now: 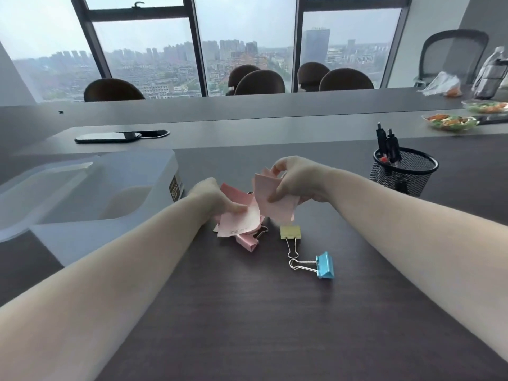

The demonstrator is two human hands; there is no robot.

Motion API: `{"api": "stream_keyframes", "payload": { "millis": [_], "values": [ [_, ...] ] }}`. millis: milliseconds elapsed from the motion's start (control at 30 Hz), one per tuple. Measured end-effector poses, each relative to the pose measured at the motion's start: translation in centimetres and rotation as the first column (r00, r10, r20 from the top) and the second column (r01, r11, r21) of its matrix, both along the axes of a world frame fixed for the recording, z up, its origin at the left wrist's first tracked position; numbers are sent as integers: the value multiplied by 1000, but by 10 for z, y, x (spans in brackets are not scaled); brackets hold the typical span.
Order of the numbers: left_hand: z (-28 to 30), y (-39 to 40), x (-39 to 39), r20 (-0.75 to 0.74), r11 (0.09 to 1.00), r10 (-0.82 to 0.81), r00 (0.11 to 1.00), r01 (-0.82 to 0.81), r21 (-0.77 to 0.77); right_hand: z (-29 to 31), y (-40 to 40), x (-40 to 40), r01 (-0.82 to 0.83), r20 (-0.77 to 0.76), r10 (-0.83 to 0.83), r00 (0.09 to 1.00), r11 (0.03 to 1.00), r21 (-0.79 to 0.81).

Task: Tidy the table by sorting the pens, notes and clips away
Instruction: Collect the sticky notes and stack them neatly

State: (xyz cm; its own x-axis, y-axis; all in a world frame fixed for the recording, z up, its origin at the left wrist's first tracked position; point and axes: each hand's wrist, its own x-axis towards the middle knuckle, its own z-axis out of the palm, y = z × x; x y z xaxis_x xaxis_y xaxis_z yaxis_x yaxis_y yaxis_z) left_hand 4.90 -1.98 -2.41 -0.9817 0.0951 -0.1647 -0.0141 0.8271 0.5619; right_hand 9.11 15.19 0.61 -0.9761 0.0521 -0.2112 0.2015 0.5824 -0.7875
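Here, listed by size. Table (247, 325): dark wood-grain top, filling the lower view. Storage box (90, 199): translucent white plastic, open-topped, standing at the left, just beside the left forearm. Mesh pen holder (402, 171): black wire cup at the right, well apart from the hands, with dark pens (387, 144) standing upright in it. Phone (108, 136): dark, lying flat on the raised ledge beyond the box. Left hand (214, 199): fingers closed on a loose sheaf of pink notes (242, 218) held low over the table; faint writing shows on the lowest sheet, too blurred to read. Right hand (294, 180): thumb and fingers pinching a second batch of pink notes (270, 199), raised slightly above and just right of the first. Pink binder clip (247, 242): on the table, partly under the left-hand sheaf; possibly touching the paper. Yellow binder clip (290, 232): near the table's centre, below the right-hand notes, wire handles pointing towards the viewer. Blue binder clip (325, 265): nearest the viewer, its handles touching or linked with the yellow clip's.
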Motion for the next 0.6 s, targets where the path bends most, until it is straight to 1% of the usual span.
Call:
{"api": "stream_keyframes", "payload": {
  "millis": [100,133,200,300,433,500,600],
  "values": [
    [1,-5,4,15,978,-54,998,55,-199,2,2,2,6,-26,-6,1000,1000,1],
    [1,-7,5,20,970,-67,998,70,-234,1,2,3,6,-26,-6,1000,1000,-1],
    [4,-7,10,36,963,-77,996,83,-256,0,2,5,3,-21,-3,1000,1000,2],
    [8,-4,19,57,972,-59,997,70,-224,-1,0,7,-4,-32,5,999,1000,21],
    [6,-2,20,113,995,-29,993,38,-87,0,-1,10,7,-47,-6,999,1000,12],
    [7,2,21,142,997,-14,990,24,-73,0,0,11,13,-53,-13,999,1000,3],
    [6,5,22,149,998,14,989,-4,-68,1,1,14,18,-60,-19,998,1000,-22]
  ]
}}
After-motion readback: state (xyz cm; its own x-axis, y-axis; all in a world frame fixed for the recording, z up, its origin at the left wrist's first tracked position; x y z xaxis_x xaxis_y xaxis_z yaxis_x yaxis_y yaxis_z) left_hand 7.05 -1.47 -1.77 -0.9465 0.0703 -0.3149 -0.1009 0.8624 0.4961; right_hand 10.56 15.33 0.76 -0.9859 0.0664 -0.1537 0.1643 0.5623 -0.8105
